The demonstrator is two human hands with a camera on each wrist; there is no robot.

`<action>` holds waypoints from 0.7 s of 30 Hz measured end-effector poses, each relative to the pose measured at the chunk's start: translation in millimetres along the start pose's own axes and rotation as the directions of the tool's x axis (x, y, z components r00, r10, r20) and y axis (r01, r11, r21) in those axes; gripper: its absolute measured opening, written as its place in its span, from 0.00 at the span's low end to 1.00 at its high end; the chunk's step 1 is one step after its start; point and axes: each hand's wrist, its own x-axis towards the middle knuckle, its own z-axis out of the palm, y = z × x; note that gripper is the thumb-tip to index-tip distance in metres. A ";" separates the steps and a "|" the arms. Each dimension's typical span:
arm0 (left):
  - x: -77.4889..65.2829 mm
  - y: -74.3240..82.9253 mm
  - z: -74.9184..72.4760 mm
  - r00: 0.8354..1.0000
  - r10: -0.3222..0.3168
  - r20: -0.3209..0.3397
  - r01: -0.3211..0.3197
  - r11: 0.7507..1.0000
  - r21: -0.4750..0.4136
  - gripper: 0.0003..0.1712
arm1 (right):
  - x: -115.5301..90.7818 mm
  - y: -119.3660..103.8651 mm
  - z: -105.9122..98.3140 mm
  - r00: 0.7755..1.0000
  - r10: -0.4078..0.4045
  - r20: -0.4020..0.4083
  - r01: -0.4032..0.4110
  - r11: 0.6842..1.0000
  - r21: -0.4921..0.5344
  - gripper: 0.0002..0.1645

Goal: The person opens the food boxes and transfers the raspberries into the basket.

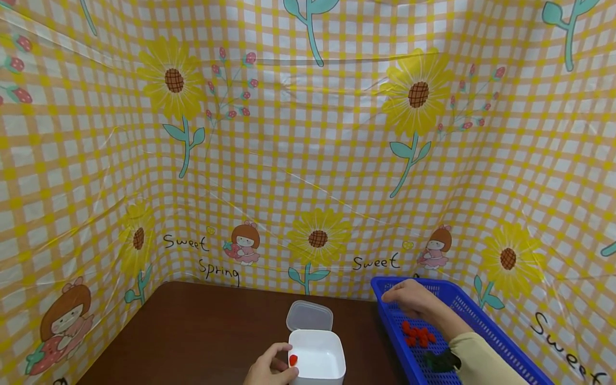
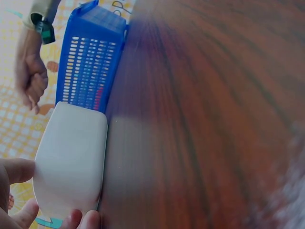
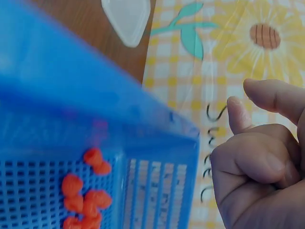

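My left hand (image 1: 271, 366) grips the near left side of a white, open-topped plastic box (image 1: 320, 355), thumb and fingers spread about its corner. One small red piece (image 1: 293, 360) lies inside against the box's left wall. Over the far left end of a blue plastic basket (image 1: 392, 331) hovers my right hand (image 1: 414, 297). Its thumb and index finger stand apart with a gap between the tips, the other fingers curl in, and nothing shows between them in the right wrist view. Several small red lumps (image 3: 90, 202) lie on the basket's slotted floor.
A translucent lid (image 1: 310, 315) lies on the dark brown table (image 1: 207, 331) behind the box. Dark green material (image 1: 440, 362) sits in the basket near the right sleeve. A checked cloth (image 1: 308, 171) with sunflowers hangs around the back and sides.
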 end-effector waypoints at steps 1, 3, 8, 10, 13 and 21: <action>0.0 0.0 0.2 1.000 -0.002 0.000 0.002 1.000 0.002 0.25 | -0.2 -2.8 2.4 1.000 -0.006 0.014 0.006 1.000 0.021 0.21; 0.0 0.2 0.4 1.000 -0.004 0.000 0.004 1.000 0.006 0.25 | -0.1 -7.4 8.1 0.999 -0.021 0.042 0.019 0.998 0.060 0.26; -0.2 0.6 -0.1 1.000 0.001 0.001 -0.001 1.000 0.012 0.25 | 2.1 -15.3 23.8 0.996 -0.055 0.075 0.047 0.994 0.100 0.09; -0.1 0.4 -0.1 1.000 0.002 0.000 -0.002 1.000 0.015 0.25 | 2.9 -18.4 30.5 0.995 -0.065 0.078 0.058 0.994 0.095 0.11; 0.0 -0.2 0.3 1.000 0.000 -0.004 0.000 1.000 0.017 0.25 | 4.6 -22.2 40.7 0.993 -0.077 0.092 0.069 0.993 0.094 0.18; -0.7 0.6 -1.0 1.000 0.009 0.003 -0.009 1.000 0.003 0.25 | 11.1 -27.2 67.0 0.986 -0.085 0.145 0.067 0.990 0.124 0.18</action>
